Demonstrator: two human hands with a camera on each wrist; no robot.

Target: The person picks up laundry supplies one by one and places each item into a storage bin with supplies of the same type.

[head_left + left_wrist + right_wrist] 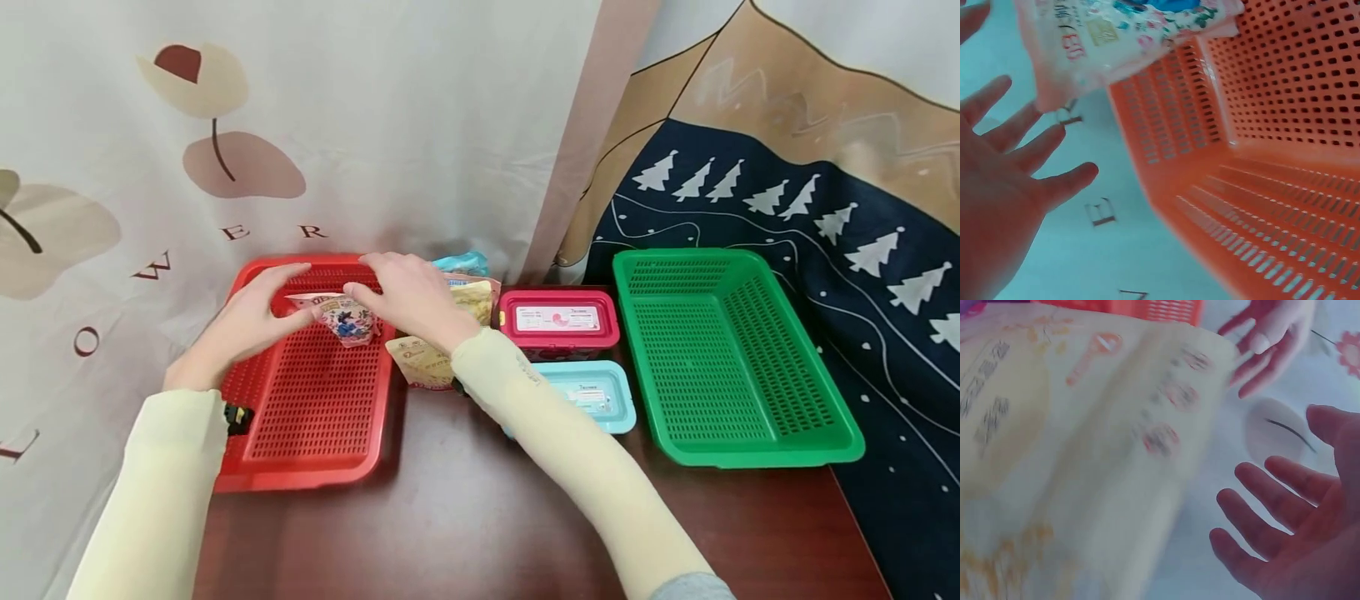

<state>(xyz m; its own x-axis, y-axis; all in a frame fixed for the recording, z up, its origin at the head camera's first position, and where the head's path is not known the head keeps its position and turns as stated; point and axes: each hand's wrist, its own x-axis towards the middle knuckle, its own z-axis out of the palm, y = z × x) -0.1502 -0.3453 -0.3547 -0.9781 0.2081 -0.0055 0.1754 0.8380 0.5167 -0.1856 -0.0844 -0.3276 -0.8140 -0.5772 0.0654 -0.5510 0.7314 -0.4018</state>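
Note:
A pink printed pouch point(350, 323) leans upright inside the red basket point(315, 417), toward its back. To the left of the pouch is my left hand point(251, 321), its thumb overlapping the pouch's edge in the head view. Spread fingers of that hand point(1010, 162) show beside the pouch's corner point(1094, 47) in the left wrist view. My right hand point(408, 296) reaches over the basket's right rim, thumb close to the pouch's top. In the right wrist view the right hand point(1291, 519) has its fingers apart, with a pale yellow packet point(1085, 456) near the camera.
Yellow packets point(423, 362) and a blue packet point(463, 264) stand right of the red basket, partly behind my right arm. Beside them are a pink lidded box point(558, 337) and a light blue lidded box point(618, 400). A green basket point(738, 457) stands on the right.

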